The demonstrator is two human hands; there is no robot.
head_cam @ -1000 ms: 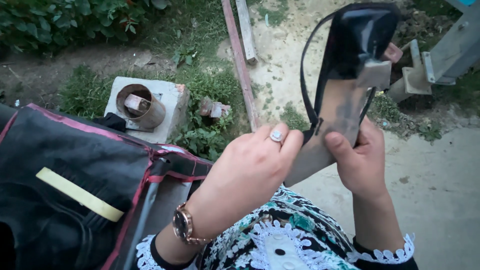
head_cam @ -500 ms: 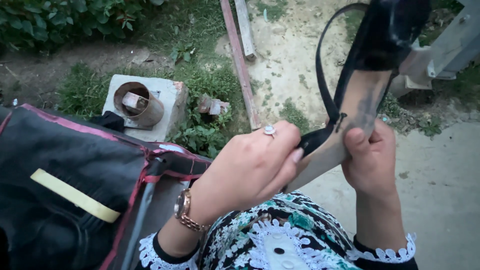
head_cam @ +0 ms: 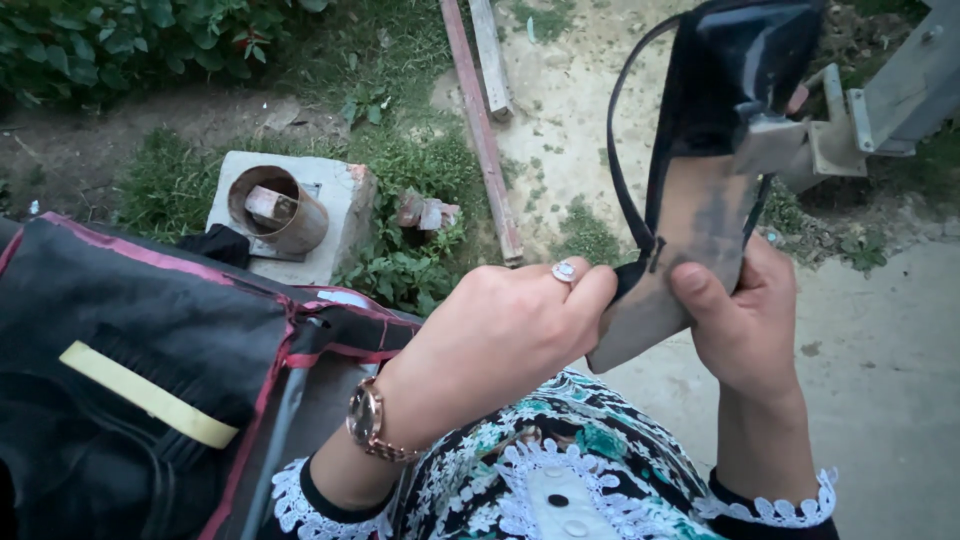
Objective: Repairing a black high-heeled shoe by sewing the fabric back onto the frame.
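A black shoe [head_cam: 705,190] with a worn grey sole and a thin black strap is held up sole-facing in front of me. My right hand [head_cam: 745,320] grips its front part, thumb pressed on the sole. My left hand [head_cam: 505,335], wearing a ring and a wristwatch, pinches the toe edge of the shoe with curled fingers. The heel end points up and away. Below my arms lies a patterned garment with white lace cuffs [head_cam: 560,480].
A large black bag with pink trim and a yellow strip [head_cam: 140,370] sits at my left. Beyond it stands a concrete block with a rusty pipe [head_cam: 285,210], grass, a reddish wooden plank [head_cam: 485,140], and a grey metal bracket [head_cam: 880,100] at upper right.
The shoe has shifted slightly, tilting and dropping back lower after being raised. My left hand has slid a little along the toe edge; both hands keep their hold.
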